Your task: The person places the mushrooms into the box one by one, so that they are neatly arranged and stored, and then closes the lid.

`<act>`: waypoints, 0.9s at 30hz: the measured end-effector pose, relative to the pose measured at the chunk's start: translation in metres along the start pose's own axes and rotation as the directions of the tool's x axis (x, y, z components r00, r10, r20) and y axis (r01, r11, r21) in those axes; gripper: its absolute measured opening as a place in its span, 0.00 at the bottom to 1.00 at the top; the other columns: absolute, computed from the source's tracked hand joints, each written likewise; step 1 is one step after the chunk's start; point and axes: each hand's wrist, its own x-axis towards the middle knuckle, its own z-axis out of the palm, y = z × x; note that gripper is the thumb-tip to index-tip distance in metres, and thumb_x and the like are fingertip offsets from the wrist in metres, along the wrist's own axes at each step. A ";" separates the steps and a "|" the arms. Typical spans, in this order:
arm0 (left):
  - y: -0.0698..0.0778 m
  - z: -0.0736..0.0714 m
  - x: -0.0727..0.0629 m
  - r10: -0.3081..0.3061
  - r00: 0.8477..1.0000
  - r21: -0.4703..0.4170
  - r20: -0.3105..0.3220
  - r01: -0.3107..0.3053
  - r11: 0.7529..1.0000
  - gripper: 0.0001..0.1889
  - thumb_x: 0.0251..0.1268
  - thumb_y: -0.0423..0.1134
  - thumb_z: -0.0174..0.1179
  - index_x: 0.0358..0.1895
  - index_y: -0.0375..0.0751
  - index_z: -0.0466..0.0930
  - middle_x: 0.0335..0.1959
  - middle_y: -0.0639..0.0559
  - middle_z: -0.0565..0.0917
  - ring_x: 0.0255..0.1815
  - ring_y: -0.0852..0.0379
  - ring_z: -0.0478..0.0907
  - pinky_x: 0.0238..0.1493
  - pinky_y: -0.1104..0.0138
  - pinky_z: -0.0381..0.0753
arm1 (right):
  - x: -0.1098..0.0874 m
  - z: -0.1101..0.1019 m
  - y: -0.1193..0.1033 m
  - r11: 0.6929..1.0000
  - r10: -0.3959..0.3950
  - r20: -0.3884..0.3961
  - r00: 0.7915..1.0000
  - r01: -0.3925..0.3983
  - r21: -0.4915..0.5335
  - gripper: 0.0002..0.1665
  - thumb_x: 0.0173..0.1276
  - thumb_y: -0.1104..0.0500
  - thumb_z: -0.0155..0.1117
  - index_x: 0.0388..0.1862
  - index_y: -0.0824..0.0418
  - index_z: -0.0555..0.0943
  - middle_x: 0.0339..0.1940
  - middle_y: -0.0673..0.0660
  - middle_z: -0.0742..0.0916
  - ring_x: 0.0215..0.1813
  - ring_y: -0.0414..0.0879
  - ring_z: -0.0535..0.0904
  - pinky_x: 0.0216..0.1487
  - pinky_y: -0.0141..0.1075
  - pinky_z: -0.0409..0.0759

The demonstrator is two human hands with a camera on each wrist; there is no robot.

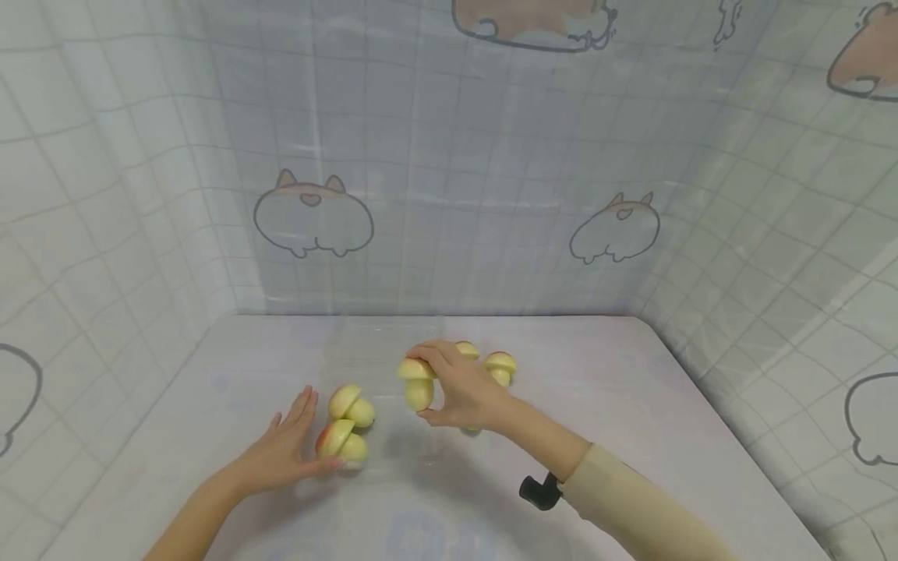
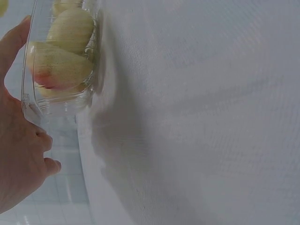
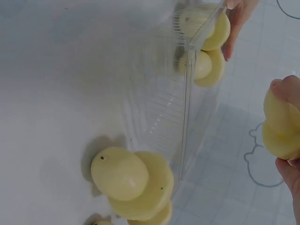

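Above a clear plastic box [image 3: 187, 117], my right hand [image 1: 466, 389] pinches a yellow, mushroom-shaped piece [image 1: 418, 386] between thumb and fingers, its round cap up. The same piece shows at the edge of the right wrist view. Inside the box, on its left, lie two like pieces with a red blush, one behind [image 1: 345, 403] and one in front [image 1: 342, 442]. My left hand [image 1: 277, 456] rests against the box's left side and front corner, fingers stretched out, thumb along the front.
To the right of the box stand more mushroom-shaped pieces [image 1: 500, 366], one of them [image 1: 466, 350] partly behind my right hand. A black camera mount [image 1: 540, 492] sits at the right wrist. Grid-patterned sheeting [image 1: 449, 265] with dog drawings walls in the pale table [image 1: 617, 436].
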 end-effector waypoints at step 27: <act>0.006 -0.002 -0.002 -0.011 1.000 0.007 0.006 0.011 1.000 0.60 0.53 0.60 0.67 0.71 0.17 0.43 0.73 0.23 0.43 0.72 0.28 0.45 0.64 0.31 0.44 | 0.018 0.057 -0.008 0.999 -0.038 0.329 0.944 0.040 -0.001 0.43 0.51 0.54 0.76 0.65 0.55 0.67 0.63 0.51 0.73 0.65 0.44 0.68 0.43 0.27 0.78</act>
